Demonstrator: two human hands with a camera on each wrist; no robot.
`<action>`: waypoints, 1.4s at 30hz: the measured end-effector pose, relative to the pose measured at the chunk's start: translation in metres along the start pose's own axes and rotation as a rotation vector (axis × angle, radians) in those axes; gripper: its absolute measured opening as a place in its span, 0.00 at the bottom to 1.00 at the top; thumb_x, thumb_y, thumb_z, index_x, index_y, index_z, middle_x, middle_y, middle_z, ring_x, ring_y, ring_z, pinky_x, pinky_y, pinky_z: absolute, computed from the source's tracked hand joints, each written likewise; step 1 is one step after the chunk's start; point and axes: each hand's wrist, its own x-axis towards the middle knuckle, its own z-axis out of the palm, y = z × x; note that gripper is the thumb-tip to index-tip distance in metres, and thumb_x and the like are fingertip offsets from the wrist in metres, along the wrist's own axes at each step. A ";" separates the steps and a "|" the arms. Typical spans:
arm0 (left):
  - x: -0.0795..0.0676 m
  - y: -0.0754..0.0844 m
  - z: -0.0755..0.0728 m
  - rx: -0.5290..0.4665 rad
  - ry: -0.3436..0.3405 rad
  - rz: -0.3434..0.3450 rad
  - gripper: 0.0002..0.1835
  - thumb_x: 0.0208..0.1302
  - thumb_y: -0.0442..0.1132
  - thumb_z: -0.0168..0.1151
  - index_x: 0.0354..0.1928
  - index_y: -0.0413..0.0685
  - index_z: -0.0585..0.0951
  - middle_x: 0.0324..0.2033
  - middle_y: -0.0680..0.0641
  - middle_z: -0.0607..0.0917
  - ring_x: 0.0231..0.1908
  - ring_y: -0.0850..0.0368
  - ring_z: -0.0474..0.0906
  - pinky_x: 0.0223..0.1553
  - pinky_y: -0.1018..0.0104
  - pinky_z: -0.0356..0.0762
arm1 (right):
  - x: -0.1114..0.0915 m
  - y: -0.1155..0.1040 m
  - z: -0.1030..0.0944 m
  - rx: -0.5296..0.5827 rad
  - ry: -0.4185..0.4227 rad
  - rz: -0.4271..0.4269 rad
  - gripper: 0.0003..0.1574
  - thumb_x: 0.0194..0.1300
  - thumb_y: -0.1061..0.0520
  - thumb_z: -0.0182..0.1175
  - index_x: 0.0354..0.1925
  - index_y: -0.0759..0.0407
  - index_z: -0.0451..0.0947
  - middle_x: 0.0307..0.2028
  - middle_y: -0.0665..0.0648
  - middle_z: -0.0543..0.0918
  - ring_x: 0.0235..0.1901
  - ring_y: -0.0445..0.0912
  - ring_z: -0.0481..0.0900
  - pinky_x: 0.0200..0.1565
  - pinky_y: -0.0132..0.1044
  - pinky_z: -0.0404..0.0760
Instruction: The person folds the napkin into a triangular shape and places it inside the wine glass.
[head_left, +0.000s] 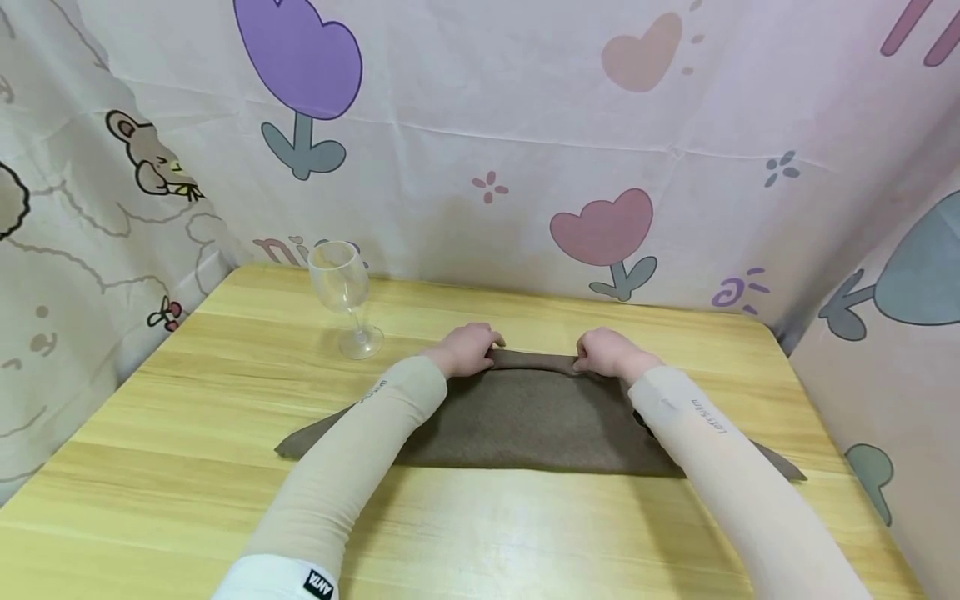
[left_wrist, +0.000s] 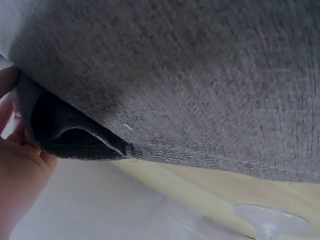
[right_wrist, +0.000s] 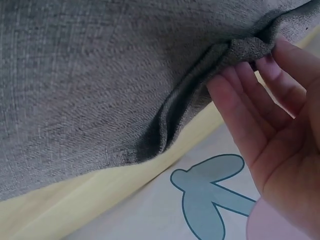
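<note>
A brown-grey cloth [head_left: 525,421] lies folded on the table, its pointed corners spreading out left and right beneath the forearms. At its far edge, my left hand [head_left: 467,348] pinches a narrow turned-over strip between thumb and fingers. My right hand [head_left: 609,353] grips the same strip a short way to the right. In the left wrist view the cloth's edge [left_wrist: 82,135] gapes in a dark fold beside the fingers. The right wrist view shows thumb and fingers holding a bunched, rolled edge [right_wrist: 250,50].
An upright wine glass [head_left: 339,279] stands at the back left of the wooden table [head_left: 480,525], left of the left hand. A printed curtain [head_left: 450,150] hangs right behind the table's far edge and along both sides.
</note>
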 end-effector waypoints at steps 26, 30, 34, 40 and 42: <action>0.002 0.018 0.017 0.297 0.143 0.107 0.09 0.68 0.31 0.50 0.48 0.47 0.71 0.42 0.47 0.78 0.45 0.51 0.75 0.44 0.58 0.75 | -0.008 -0.007 0.022 -0.336 0.245 -0.150 0.07 0.51 0.65 0.63 0.27 0.57 0.73 0.25 0.56 0.74 0.22 0.51 0.75 0.26 0.46 0.76; -0.003 0.017 0.019 0.314 0.182 0.186 0.09 0.67 0.30 0.49 0.47 0.45 0.69 0.42 0.45 0.77 0.43 0.51 0.75 0.42 0.59 0.76 | -0.010 -0.012 0.026 -0.332 0.212 -0.152 0.08 0.52 0.69 0.59 0.32 0.59 0.76 0.28 0.59 0.76 0.25 0.54 0.78 0.29 0.48 0.78; -0.009 0.011 0.020 0.229 0.109 0.171 0.11 0.64 0.31 0.53 0.47 0.48 0.70 0.41 0.47 0.76 0.43 0.51 0.74 0.44 0.58 0.75 | -0.011 -0.014 0.021 -0.203 0.058 -0.105 0.05 0.52 0.64 0.58 0.29 0.60 0.72 0.26 0.57 0.75 0.26 0.50 0.75 0.31 0.44 0.75; -0.014 0.004 0.018 0.007 0.023 0.045 0.20 0.64 0.51 0.55 0.53 0.49 0.73 0.44 0.48 0.76 0.45 0.54 0.73 0.51 0.60 0.71 | -0.013 -0.011 0.008 0.048 -0.086 -0.032 0.12 0.65 0.55 0.51 0.26 0.59 0.71 0.19 0.52 0.71 0.19 0.43 0.68 0.28 0.34 0.69; -0.013 0.005 0.017 -0.053 0.020 0.010 0.23 0.66 0.54 0.53 0.56 0.48 0.74 0.46 0.47 0.76 0.45 0.54 0.73 0.52 0.60 0.71 | -0.014 -0.009 0.005 0.104 -0.087 -0.009 0.12 0.67 0.57 0.51 0.28 0.61 0.72 0.18 0.52 0.71 0.16 0.41 0.68 0.24 0.33 0.70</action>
